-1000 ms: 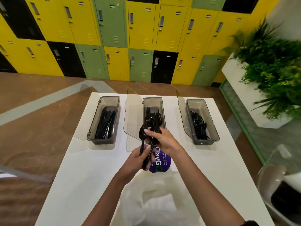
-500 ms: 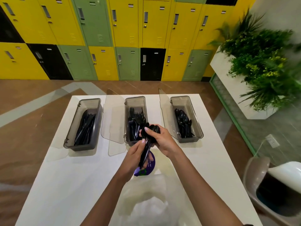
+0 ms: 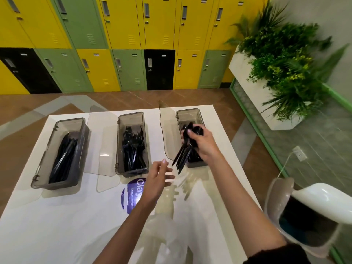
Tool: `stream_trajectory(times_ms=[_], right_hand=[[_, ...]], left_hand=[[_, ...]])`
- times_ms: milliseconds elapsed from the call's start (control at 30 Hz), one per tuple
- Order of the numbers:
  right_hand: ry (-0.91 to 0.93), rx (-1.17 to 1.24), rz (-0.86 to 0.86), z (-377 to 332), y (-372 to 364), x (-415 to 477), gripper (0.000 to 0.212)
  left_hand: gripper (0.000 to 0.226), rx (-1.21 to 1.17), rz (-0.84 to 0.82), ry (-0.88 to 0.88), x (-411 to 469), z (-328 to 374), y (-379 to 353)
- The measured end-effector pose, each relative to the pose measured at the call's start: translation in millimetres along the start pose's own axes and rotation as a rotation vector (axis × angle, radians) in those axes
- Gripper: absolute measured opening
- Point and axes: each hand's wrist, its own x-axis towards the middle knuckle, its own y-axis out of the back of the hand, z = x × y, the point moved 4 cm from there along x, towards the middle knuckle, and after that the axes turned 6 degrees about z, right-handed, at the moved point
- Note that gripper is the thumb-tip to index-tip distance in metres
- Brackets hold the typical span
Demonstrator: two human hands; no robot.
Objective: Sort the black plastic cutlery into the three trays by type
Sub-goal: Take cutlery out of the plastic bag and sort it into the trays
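Head cam: R hand (image 3: 202, 143) grips a bunch of black spoons (image 3: 183, 155) near the bowl end, handles pointing down-left, over the right tray (image 3: 187, 113) (more spoons inside, mostly hidden). L hand (image 3: 158, 180) is empty w/ fingers relaxed, above the white table (image 3: 57, 225), just beside a purple label (image 3: 133, 193). Further left, the mid tray (image 3: 130, 116) holds forks (image 3: 133, 145) and the left tray (image 3: 69, 121) holds knives (image 3: 63, 155).
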Motion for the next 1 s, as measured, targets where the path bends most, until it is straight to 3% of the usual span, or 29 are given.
stream_trajectory(times_ms=[200,300,400,567,633,733,867,1000], right_hand=[[0.307,-0.476,0.141,-35,28,60,0.026],[0.298,-0.615,0.094,-22,19,71,0.017],[0.201,-0.717,0.082,6,19,77,0.023],[0.196,-0.763,0.126,17,27,72,0.063],[0.247,-0.744,0.134,11,30,65,0.070],[0.287,-0.636,0.137,6,39,55,0.061],[0.331,-0.615,0.206,-2,49,30,0.030],[0.285,-0.605,0.168,11,48,-9,0.017]], left_hand=[[0.033,0.127,0.155,-0.133,24,7,-7],[0.020,0.177,0.166,-0.196,32,10,-8],[0.010,0.223,0.170,-0.245,35,13,-8],[0.014,0.253,0.155,-0.256,32,17,-2],[0.014,0.246,0.156,-0.266,25,18,2],[0.015,0.244,0.151,-0.283,14,18,9],[0.015,0.285,0.088,-0.309,-13,24,22],[0.050,0.570,-0.159,-0.174,-54,26,26]])
